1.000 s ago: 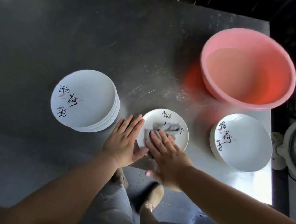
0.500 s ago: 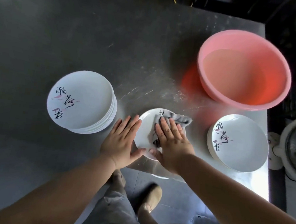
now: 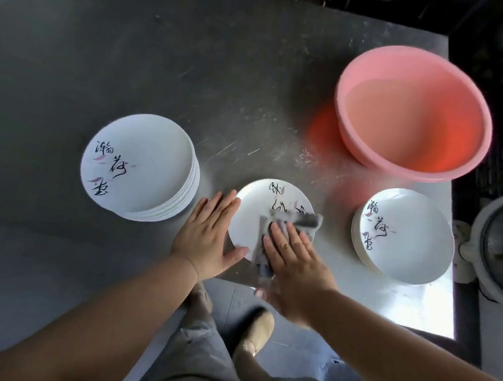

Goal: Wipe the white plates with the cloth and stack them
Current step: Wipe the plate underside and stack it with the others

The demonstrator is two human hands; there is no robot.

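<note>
Head view. A single white plate (image 3: pixel 268 205) lies on the grey metal table (image 3: pixel 195 62), close to its near edge, between two stacks. The right hand (image 3: pixel 294 256) presses a grey cloth (image 3: pixel 290 224) flat onto the plate's near right part, fingers straight and spread over the fabric — nothing is pinched. The left hand (image 3: pixel 207 238) lies flat against the plate's left rim, fingers straight, thumb under the near edge, steadying it without curling round it.

Change: half a second ago the cloth and right hand sat farther up the plate, covering most of the printed characters; now both have slid back toward the person, and the black lettering at the far side shows again. A second ago the hand was in much the same near position. The left hand has stayed at the rim. This reads as one back-and-forth wiping stroke, so the wiping step appears to be in progress and the plate is not yet stacked.

Edges and room: the plate overhangs or nearly meets the table's near edge, and part of the right palm lies beyond it — a hard pull could drag the plate off. The taller stack (image 3: pixel 140 167) stands just left of the left hand; the lower stack (image 3: pixel 402 235) lies right, near the table's right edge, with the pink basin (image 3: pixel 414 114) behind it. Open tabletop extends far and left.
</note>
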